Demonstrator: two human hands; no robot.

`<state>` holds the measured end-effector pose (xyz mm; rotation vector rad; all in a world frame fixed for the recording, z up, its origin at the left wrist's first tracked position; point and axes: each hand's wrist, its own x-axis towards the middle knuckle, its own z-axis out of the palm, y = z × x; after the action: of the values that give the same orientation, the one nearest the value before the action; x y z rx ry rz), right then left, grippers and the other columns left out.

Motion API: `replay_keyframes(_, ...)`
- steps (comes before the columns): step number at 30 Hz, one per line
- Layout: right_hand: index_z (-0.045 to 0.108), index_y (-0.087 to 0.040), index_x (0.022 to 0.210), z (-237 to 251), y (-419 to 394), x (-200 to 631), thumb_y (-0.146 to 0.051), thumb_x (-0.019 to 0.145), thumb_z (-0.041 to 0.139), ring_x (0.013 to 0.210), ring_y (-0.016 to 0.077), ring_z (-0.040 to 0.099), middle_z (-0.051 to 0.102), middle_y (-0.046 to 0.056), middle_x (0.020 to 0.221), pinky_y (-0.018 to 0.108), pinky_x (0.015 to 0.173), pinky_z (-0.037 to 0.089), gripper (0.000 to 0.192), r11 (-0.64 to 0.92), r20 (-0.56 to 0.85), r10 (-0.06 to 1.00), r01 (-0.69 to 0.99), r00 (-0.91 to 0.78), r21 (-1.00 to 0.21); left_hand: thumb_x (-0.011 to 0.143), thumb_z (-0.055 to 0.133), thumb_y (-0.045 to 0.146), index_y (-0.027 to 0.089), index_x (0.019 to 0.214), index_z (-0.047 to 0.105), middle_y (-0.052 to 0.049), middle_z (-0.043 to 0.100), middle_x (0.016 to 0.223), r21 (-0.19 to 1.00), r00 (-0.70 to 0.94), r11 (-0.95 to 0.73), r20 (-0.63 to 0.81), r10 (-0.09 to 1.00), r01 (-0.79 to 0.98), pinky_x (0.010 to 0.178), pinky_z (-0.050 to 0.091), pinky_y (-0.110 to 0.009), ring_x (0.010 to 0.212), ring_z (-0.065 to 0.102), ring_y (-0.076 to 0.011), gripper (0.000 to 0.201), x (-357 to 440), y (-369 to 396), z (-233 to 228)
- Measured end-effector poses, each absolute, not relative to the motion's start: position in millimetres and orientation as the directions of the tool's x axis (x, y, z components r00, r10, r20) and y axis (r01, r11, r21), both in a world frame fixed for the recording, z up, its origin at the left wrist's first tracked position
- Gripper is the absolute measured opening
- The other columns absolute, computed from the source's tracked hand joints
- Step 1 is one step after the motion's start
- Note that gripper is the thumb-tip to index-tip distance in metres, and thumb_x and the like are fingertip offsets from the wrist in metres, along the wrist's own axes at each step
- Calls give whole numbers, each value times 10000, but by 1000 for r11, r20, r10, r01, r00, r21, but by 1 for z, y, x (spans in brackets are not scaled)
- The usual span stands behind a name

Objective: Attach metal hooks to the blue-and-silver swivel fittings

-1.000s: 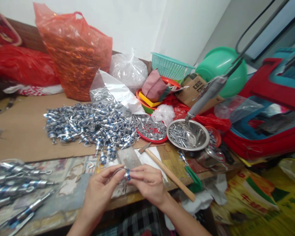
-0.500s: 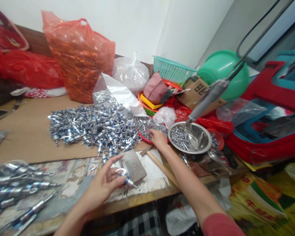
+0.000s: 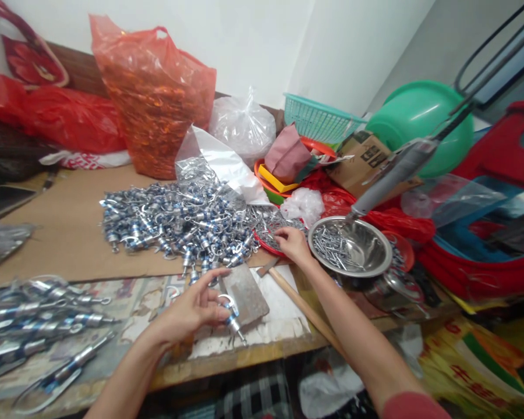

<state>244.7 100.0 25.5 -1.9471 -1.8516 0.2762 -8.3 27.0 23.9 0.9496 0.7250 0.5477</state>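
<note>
My left hand (image 3: 192,319) pinches a small metal hook fitting (image 3: 233,323) with a blue band, between thumb and fingers. It hangs tilted just in front of a grey metal block (image 3: 248,297) lying on white paper. My right hand (image 3: 293,243) reaches to a red tray (image 3: 264,245) of small metal pieces. Its fingers are pressed together over the pieces, and whatever they hold is too small to make out. A hammer (image 3: 300,298) with a wooden handle lies between the block and my right forearm.
Behind the block lies a large heap of hook fittings (image 3: 174,224). Larger hook assemblies (image 3: 39,320) lie at the left. A steel bowl (image 3: 378,253) of metal pins stands right of my right hand, beneath a hanging grey electric screwdriver (image 3: 393,174). Plastic bags (image 3: 157,105) line the wall.
The view has swung slightly left, so things appear further right. The hook fitting in my left hand points more steeply downward. My right hand stays at the red tray.
</note>
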Motion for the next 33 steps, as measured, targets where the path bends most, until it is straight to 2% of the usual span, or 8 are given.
replay_keyframes(4,662,-133,861,33,51,209,-213,771,538,643,121,625,685,16,726,216,612,481,173,125,105,992,783,-77,-609,596,677,132,204,1205,289,57,542,637,862,659,493,-304,688,-117,543,404,-259,567,547,-116,726,-9,30,22)
replay_keyframes(7,683,-161,735,34,14,182,-141,717,596,641,112,607,672,0,685,200,609,463,91,277,184,960,621,-211,-733,584,681,124,209,1206,289,57,545,645,861,662,493,-297,688,-127,554,404,-259,575,549,-113,740,-10,31,20)
replay_keyframes(12,678,-163,693,25,-12,162,-124,728,595,605,121,572,639,18,640,218,583,440,97,394,344,918,562,-199,-727,590,665,109,194,1207,272,45,567,655,867,672,478,-270,690,-142,561,404,-263,580,544,-113,737,-10,32,16)
replay_keyframes(15,676,-179,751,18,-15,157,-156,775,555,647,140,573,651,31,683,250,616,444,124,449,451,878,604,-160,-659,584,661,101,193,1205,272,49,565,644,862,668,483,-269,694,-155,556,408,-261,566,530,-107,739,-10,31,15)
replay_keyframes(18,665,-188,820,14,-22,150,-154,822,480,681,153,556,647,41,707,276,624,424,188,514,547,810,703,-210,-491,574,667,102,202,1200,280,54,562,639,854,663,494,-278,695,-159,551,414,-258,556,523,-102,743,-10,30,15)
replay_keyframes(26,600,-100,984,12,-50,132,-92,863,287,732,205,500,607,110,783,330,602,379,335,417,564,768,905,-303,-82,554,672,117,222,1173,334,68,529,636,846,648,512,-309,696,-147,568,419,-262,565,528,-104,713,-10,30,18)
replay_keyframes(30,599,-91,979,12,-54,125,-62,835,291,738,226,494,603,122,787,357,607,387,341,361,546,789,932,-283,-37,552,673,118,214,1173,336,59,540,657,848,646,510,-312,696,-140,576,426,-265,579,536,-108,713,-10,31,18)
replay_keyframes(33,586,-114,1010,15,-55,129,-77,827,325,744,223,510,605,110,821,352,606,407,322,388,503,817,914,-282,-116,564,667,119,207,1180,329,55,551,659,854,646,501,-305,700,-139,581,433,-269,580,539,-109,708,-10,29,19)
